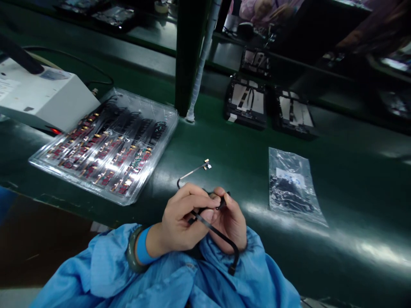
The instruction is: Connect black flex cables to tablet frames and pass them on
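Both my hands are closed around a thin black flex cable (221, 236) in front of my body. My left hand (183, 218), with a green bangle and a blue band at the wrist, pinches the cable between thumb and fingers. A small dark piece (222, 202) is gripped at the fingertips of my right hand (233, 220), partly covered by the fingers; its kind is unclear. One end of the cable, with small gold connectors (206, 164), sticks out above my left hand over the bench. The other end curves down past my right wrist.
A clear plastic tray (163, 112) of similar flex cables lies to the left, beside a grey-white box (69, 100). On the right lies a clear bag (290, 188) of small black parts. Behind stand a dark post (189, 55), black device housings (245, 102) and a co-worker's hands (263, 9).
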{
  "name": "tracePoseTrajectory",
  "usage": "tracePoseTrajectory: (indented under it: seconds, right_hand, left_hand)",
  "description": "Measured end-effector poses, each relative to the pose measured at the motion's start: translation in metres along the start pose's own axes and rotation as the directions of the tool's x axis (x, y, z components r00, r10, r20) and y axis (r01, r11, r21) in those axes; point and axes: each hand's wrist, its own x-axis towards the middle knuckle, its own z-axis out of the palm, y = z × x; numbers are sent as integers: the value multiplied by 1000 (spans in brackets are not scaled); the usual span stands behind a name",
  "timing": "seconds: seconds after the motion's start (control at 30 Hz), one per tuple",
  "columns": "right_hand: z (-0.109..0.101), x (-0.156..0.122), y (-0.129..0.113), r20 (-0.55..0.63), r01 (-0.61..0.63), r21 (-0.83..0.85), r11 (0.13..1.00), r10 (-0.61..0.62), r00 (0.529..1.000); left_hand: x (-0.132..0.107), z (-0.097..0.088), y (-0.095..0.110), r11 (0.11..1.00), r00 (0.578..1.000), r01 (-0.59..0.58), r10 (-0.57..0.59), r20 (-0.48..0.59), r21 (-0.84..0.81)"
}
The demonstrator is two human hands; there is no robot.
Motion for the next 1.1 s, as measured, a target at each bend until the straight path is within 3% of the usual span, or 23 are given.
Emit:
tracePoseTrajectory:
  seconds: [0.4, 0.63, 1.1]
  right_hand:
    - [-2, 1, 5, 13, 31, -41, 999, -30, 999]
    - [-3, 0, 7, 24, 45, -60, 997, -44, 999]
    - [2, 2, 5, 23, -13, 36, 999, 12, 1000]
  left_hand:
    - [-1, 0, 1, 999, 999, 37, -37, -25, 4]
    - [-4, 5, 8, 981, 979, 185, -190, -76, -63]
    - [-7, 5, 10, 966, 973, 222, -229, -32, -135]
